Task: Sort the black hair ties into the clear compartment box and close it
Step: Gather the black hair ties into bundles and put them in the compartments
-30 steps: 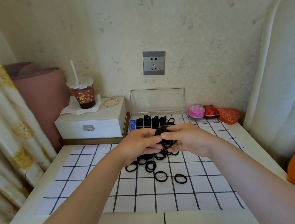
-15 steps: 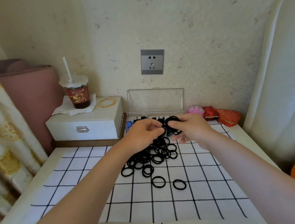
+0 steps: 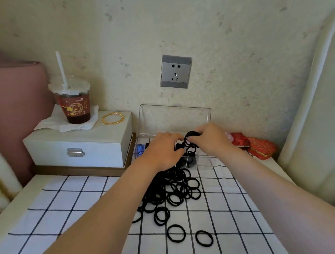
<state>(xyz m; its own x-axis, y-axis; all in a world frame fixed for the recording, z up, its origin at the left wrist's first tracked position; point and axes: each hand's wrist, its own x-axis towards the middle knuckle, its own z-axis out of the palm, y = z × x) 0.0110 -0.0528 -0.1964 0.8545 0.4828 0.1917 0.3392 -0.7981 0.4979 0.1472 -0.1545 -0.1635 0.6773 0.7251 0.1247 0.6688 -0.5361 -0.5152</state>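
Black bunch of hair ties held over the open clear compartment box | right hand pinches the bunch | left hand touches it, fingers bent, hold unclear | loose hair ties piled on checked cloth just before the box | cup and gold bangle on white case, left.

A speckled cream wall bears a grey socket; pale curtains hang at right.
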